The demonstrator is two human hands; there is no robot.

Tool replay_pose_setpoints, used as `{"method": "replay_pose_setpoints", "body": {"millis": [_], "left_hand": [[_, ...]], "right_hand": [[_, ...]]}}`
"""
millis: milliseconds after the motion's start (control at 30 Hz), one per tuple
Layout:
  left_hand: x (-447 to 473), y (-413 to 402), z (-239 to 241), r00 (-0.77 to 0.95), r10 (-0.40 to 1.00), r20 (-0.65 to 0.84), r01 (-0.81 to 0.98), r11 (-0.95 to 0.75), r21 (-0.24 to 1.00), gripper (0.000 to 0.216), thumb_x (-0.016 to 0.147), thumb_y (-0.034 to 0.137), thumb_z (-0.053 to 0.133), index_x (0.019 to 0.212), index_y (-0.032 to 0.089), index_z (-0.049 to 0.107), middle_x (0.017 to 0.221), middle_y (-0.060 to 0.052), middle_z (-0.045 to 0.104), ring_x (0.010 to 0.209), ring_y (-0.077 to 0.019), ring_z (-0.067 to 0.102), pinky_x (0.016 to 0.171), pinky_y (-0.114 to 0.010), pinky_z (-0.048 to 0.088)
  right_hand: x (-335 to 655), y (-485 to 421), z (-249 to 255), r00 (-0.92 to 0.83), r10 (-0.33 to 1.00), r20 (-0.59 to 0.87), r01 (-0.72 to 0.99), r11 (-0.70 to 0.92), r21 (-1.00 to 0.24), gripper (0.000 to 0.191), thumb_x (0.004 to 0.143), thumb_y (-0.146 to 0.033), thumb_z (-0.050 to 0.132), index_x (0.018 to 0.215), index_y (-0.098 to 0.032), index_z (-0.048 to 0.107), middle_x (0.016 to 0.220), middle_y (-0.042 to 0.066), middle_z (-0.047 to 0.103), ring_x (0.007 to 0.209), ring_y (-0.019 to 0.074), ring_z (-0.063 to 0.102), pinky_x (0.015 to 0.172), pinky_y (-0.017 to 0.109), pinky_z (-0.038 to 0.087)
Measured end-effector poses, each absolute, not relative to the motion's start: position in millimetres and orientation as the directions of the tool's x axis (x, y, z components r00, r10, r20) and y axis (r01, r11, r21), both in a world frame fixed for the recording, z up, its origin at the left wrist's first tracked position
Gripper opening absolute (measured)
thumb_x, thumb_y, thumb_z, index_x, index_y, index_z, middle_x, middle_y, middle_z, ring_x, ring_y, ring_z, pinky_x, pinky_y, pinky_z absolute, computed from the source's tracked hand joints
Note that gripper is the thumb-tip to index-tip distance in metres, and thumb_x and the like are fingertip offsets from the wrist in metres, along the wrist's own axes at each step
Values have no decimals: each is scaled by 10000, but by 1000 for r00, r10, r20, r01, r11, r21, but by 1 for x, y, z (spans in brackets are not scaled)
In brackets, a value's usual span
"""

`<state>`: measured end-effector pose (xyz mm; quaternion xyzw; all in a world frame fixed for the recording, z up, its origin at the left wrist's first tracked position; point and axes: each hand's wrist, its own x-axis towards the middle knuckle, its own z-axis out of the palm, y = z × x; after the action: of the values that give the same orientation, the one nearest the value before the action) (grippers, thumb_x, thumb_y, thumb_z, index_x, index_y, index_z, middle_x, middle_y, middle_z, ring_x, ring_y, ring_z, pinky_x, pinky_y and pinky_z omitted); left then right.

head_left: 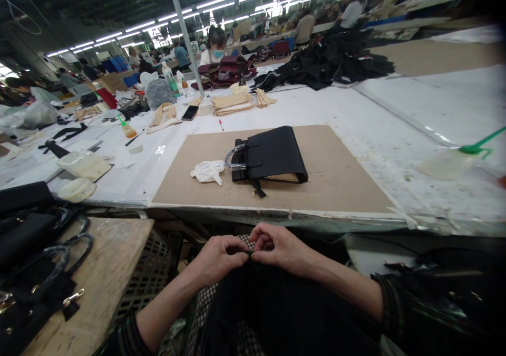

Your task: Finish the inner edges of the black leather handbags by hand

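Note:
Below the table's front edge, my left hand (pixel 216 257) and my right hand (pixel 280 248) meet fingertip to fingertip over my lap. Both are closed in a pinch on the top edge of a black cloth (pixel 272 303), which hangs down across my lap; whether it is a loose piece or clothing, I cannot tell. Ahead of them, a black handbag (pixel 274 153) lies on a brown sheet (pixel 340 184), its handles wrapped in clear plastic and pointing left. A crumpled white cloth (pixel 207 171) lies just left of the handles.
More black bags (pixel 27 240) crowd a wooden board (pixel 122 245) at left. Glue bottles (pixel 127 129), a phone (pixel 190 113) and beige pieces (pixel 231 104) lie farther back. A black fabric heap (pixel 328 60) covers the far table. A translucent green-spouted bottle (pixel 450 162) stands right.

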<state>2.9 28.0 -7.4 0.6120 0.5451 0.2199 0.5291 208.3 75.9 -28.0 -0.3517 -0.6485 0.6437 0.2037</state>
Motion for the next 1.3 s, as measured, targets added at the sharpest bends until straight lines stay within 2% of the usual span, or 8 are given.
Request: {"method": "replay_pose_setpoints", "body": {"millis": [133, 267, 367, 567, 667, 767, 967, 1300], "left_hand": [[3, 30, -6, 321, 892, -318, 510, 120, 852, 221, 817, 305, 617, 914, 182, 774, 845, -5, 704, 792, -169, 593, 692, -238, 402], [5, 31, -2, 339, 901, -271, 526, 57, 848, 165, 797, 256, 631, 834, 172, 768, 796, 9, 676, 771, -150, 583, 683, -227, 388], [8, 31, -2, 329, 905, -270, 532, 59, 845, 148, 790, 225, 625, 801, 159, 757, 752, 16, 645, 730, -134, 556, 652, -222, 372], [8, 28, -5, 315, 897, -309, 493, 123, 861, 139, 806, 255, 628, 788, 143, 708, 672, 39, 550, 664, -106, 458, 599, -212, 322], [7, 27, -6, 329, 881, -342, 449, 173, 877, 128, 811, 267, 631, 799, 145, 669, 651, 53, 498, 623, -93, 405, 564, -208, 293], [6, 28, -3, 359, 876, -321, 450, 138, 882, 130, 813, 279, 648, 826, 152, 672, 688, 47, 539, 654, -100, 440, 591, -206, 318], [8, 32, 5, 420, 880, -223, 582, -72, 810, 117, 813, 260, 666, 888, 195, 729, 803, 30, 662, 756, -130, 554, 682, -215, 375], [12, 30, 4, 423, 892, -160, 597, -141, 790, 146, 815, 207, 618, 880, 210, 748, 854, 16, 672, 814, -142, 590, 735, -219, 398]], "right_hand": [[215, 78, -20, -727, 671, -143, 327, 156, -932, 121, 815, -249, 654, 896, -167, 690, 752, -5, 660, 701, 154, 587, 633, 237, 425], [223, 78, -6, -822, 558, -112, 337, 319, -886, 157, 871, -329, 647, 888, -196, 729, 741, -31, 634, 704, 149, 559, 627, 226, 379], [226, 78, -3, -852, 512, -113, 308, 316, -897, 143, 856, -309, 671, 931, -193, 712, 788, -40, 623, 734, 142, 552, 658, 216, 375], [227, 79, -12, -835, 517, -189, 348, 229, -909, 181, 870, -226, 574, 707, -158, 618, 621, -61, 422, 600, 100, 392, 549, 212, 286], [227, 77, -17, -824, 517, -232, 346, 134, -929, 194, 854, -231, 570, 676, -157, 590, 608, -63, 378, 586, 96, 343, 528, 217, 258], [226, 74, -17, -817, 523, -244, 335, 87, -938, 214, 849, -234, 561, 648, -160, 548, 603, -65, 362, 582, 95, 319, 524, 222, 247], [224, 75, -7, -844, 513, -154, 315, 244, -917, 190, 850, -175, 526, 661, -162, 540, 627, -62, 408, 593, 94, 373, 558, 218, 270], [225, 71, -8, -858, 508, -76, 250, 282, -926, 170, 866, -133, 477, 715, -171, 547, 679, -59, 448, 628, 99, 422, 585, 206, 310]]}}
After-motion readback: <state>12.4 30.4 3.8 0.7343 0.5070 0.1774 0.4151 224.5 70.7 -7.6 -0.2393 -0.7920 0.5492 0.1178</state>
